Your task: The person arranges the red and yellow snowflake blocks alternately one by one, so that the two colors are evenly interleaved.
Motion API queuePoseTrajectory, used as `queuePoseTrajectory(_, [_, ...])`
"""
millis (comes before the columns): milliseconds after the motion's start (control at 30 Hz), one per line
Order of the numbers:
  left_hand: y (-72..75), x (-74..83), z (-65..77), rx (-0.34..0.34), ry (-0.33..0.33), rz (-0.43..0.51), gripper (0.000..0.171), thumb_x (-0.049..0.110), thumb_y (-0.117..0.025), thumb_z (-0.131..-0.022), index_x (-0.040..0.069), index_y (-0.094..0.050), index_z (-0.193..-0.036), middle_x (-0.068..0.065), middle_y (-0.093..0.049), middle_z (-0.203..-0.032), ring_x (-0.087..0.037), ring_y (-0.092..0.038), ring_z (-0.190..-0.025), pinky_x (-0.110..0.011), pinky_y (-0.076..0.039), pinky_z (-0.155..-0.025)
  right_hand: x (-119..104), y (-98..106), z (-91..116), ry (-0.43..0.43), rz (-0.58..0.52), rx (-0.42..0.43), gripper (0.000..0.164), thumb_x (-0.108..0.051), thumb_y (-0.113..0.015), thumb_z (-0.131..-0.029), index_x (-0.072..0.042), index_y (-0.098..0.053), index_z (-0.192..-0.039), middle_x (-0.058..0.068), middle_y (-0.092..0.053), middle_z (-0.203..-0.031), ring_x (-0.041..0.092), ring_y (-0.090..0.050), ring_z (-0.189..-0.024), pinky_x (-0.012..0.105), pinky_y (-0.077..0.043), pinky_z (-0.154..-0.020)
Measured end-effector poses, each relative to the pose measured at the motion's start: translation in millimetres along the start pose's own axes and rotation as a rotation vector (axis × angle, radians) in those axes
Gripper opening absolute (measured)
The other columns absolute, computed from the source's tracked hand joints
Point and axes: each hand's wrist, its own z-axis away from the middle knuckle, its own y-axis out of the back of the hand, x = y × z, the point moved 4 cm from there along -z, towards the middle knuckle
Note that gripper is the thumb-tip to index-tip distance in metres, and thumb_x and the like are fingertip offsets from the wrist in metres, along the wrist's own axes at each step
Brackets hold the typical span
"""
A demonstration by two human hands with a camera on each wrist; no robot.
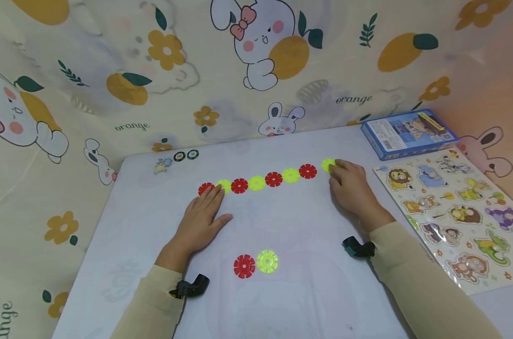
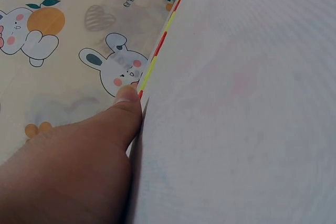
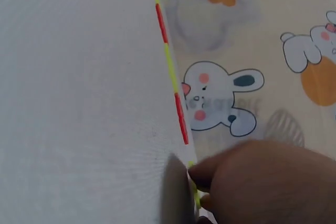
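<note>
A yellow-green notched disc (image 1: 327, 165) lies at the right end of a row of alternating red and yellow-green discs (image 1: 274, 179) on the white tabletop (image 1: 290, 226), a narrow gap parting it from the nearest red disc (image 1: 308, 171). The right hand (image 1: 353, 184) pinches this end disc at its right side, fingers curled. At the opposite end, the left hand (image 1: 200, 223) grasps nothing; its extended fingers rest on the leftmost red disc (image 1: 204, 189) and the adjoining yellow-green one. Nearer the person, a separate pair, one red disc (image 1: 244, 266) and one yellow-green disc (image 1: 267, 262), lies side by side between the forearms. Beyond the row, toward the far left corner, are two black round tokens (image 1: 192, 154) and a small pastel figure (image 1: 161, 165). On the right, a blue box (image 1: 409, 134) lies behind a sheet of cartoon animals (image 1: 443, 200). A rabbit-and-orange printed cloth (image 1: 235, 106) hangs behind.
</note>
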Motion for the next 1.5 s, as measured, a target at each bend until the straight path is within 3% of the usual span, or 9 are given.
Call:
queuePoseTrajectory(100, [0.2, 0.4, -0.6, -0.005, -0.002, -0.004, 0.078, 0.062, -0.041, -0.093, 0.017, -0.023, -0.153, 0.002, -0.015, -0.158, -0.022, -0.007, -0.144, -0.051, -0.01, -0.112, -3.2, -3.4, 1.9, 0.037, 0.116, -0.05, 0.048, -0.02, -0.048, -0.099, -0.004, -0.042, -0.144, 0.017, -0.025, -0.152, 0.04, -0.013, -0.139, 0.058, -0.018, -0.108])
queuePoseTrajectory(233, [0.4, 1.1, -1.1, -0.002, -0.002, -0.01, 0.078, 0.063, -0.041, -0.092, 0.016, -0.024, -0.153, 0.002, -0.015, -0.158, -0.022, -0.007, -0.144, -0.051, -0.011, -0.112, -5.2, -5.0, 4.1, 0.053, 0.145, -0.058, 0.051, -0.024, -0.05, -0.098, -0.008, -0.041, -0.146, 0.016, -0.021, -0.154, 0.04, -0.01, -0.139, 0.064, -0.016, -0.105])
queuePoseTrajectory(433, [1.5, 2.1, -0.2, -0.003, 0.004, -0.01, 0.078, 0.063, -0.04, -0.093, 0.016, -0.024, -0.153, 0.001, -0.017, -0.158, -0.022, -0.008, -0.144, -0.051, -0.011, -0.112, -7.8, -7.0, 7.3, 0.069, 0.143, -0.075, 0.052, -0.026, -0.053, -0.097, -0.011, -0.042, -0.146, 0.014, -0.022, -0.155, 0.039, -0.009, -0.141, 0.067, -0.013, -0.103])
queuePoseTrajectory(1500, [1.3, 1.0, 0.9, -0.007, 0.011, 0.0, 0.078, 0.063, -0.04, -0.092, 0.017, -0.024, -0.153, 0.001, -0.016, -0.158, -0.021, -0.006, -0.144, -0.05, -0.01, -0.112, -7.9, -10.4, 15.1, 0.059, 0.124, -0.065, 0.059, -0.033, -0.058, -0.095, -0.014, -0.04, -0.147, 0.015, -0.022, -0.153, 0.036, -0.01, -0.14, 0.063, -0.014, -0.104])
